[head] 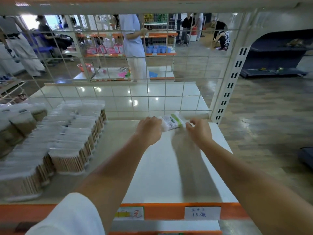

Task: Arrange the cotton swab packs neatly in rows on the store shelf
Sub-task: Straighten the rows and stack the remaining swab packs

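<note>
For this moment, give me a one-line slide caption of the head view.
Both hands, left hand and right hand, place a cotton swab pack at the shelf's back, right of the stocked rows.

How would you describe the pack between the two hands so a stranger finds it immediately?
Look at the white shelf, at its back right by the wire grid. One pack lies there alone between the hands. It has a green and white label, unlike the plain packs in rows on the left.

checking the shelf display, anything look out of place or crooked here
One cotton swab pack sits alone at the back right of the shelf, tilted askew, between the left hand and right hand. The other packs stand in rows on the left.
</note>
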Tool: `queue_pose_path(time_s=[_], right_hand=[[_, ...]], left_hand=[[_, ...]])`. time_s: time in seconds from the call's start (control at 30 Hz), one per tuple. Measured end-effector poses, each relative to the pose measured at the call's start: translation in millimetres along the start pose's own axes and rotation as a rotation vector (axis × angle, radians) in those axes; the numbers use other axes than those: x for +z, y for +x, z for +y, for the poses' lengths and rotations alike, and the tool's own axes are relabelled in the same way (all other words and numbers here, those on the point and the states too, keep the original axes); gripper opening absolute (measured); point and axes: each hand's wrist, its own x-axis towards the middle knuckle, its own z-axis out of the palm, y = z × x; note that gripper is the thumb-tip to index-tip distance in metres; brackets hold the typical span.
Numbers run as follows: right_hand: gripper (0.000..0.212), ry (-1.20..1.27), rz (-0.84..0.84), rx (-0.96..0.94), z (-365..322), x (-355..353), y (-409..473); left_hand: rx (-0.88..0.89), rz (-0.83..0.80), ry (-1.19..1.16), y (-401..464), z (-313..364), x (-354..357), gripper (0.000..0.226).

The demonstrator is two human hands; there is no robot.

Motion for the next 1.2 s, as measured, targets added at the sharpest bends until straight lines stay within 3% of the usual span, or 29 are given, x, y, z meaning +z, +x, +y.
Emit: queue_pose_path(time_s=[0.2,0.6,0.9,1.13,1.2], right_hand=[[0.056,-0.238,-0.039,0.067,-10.3,17.7,7.7],[0.072,-0.208,-0.018,0.171,-17.6,41.2,13.3],[0.048,-0.061,-0.04,0.081,-13.5,33.2,10.2],[0.029,0.331,-0.013,0.055,-10.5,18.5,-3.8],[0.033,0.425,-0.029,0.042,-9.3,11.9,-9.2]], left_hand=[[-0.012,0.014,-0.026,4.0,-4.3,8.3,0.035],[-0.037,0.079,-0.095,3.1,-6.7,11.1,0.035],[-0.068,0.098,-0.265,2.2,-10.8,11.5,0.033],[-0.118,0.149,-0.425,-5.7,-19.7,6.3,0.034],[-0.112,0.17,-0.44,-9.5,-20.6,9.1,0.033]])
